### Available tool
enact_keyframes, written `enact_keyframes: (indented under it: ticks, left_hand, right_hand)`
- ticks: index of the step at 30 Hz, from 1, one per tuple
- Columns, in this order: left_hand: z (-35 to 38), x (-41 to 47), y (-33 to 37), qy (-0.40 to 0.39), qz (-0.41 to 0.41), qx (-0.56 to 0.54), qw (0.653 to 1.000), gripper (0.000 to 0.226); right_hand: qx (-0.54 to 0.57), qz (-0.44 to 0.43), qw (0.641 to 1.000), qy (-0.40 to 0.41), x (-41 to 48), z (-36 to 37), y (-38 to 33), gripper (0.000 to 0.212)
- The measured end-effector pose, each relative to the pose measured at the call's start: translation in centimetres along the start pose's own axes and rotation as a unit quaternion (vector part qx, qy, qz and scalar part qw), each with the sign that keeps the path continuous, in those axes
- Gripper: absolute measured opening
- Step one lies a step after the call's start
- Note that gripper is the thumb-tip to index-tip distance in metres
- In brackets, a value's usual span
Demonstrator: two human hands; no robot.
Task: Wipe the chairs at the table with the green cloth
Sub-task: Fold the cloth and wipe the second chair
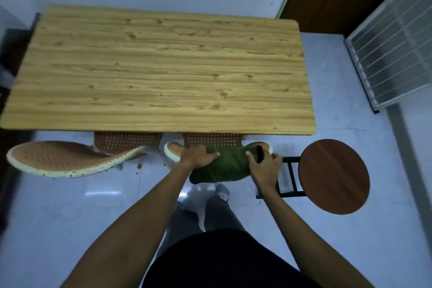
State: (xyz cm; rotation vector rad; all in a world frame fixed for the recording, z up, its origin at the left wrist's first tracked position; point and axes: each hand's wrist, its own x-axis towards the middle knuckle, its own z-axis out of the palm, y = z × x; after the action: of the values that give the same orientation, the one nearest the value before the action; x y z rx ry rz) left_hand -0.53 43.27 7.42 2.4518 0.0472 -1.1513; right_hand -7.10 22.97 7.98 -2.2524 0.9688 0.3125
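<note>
head view: worn on the person's head | faces forward and steeply down | wide-angle, edges bowed | table (163, 65) top fills upper half | forearms and hands close below | floor (58, 206) around | single view, nothing shared

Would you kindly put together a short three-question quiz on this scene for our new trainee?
1. True or false: the green cloth lies flat on the wooden table.
2. Which seat stands furthest to the person's right? A) the perforated orange chair B) the round dark wooden stool
3. Fill in: both the left hand and the right hand touch the ____.

Key: 1 false, it is draped over a chair back; 2 B; 3 cloth.
</note>
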Motion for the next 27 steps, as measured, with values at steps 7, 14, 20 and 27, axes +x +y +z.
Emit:
enact_keyframes:
  ticks: [7, 14, 20, 27]
  left_hand:
    - [0.6, -2.2, 1.9, 0.071, -0.003, -0.437, 0.897, 0.039]
    - [0.5, -5.7, -0.6, 0.281, 0.046, -0.411, 0.866, 0.026]
    - [-1.7, -7.9, -7.0, 0.388, 0.083, -0.293, 0.870, 0.020]
    - [-4.7, -10.4, -18.4, 0.409, 0.094, -0.275, 0.865, 0.018]
  right_hand:
    - [0.111, -0.044, 0.988, 0.095, -2.0, 0.3, -1.4, 0.028]
    - [0.150, -0.204, 0.967, 0.010, -3.3, -0.2, -4.1, 0.027]
    - [0.174, -0.247, 0.953, 0.005, -7.1, 3.9, -8.4, 0.034]
    - [0.154, -0.244, 0.957, -0.006, -14.2, 11.5, -12.8, 0.021]
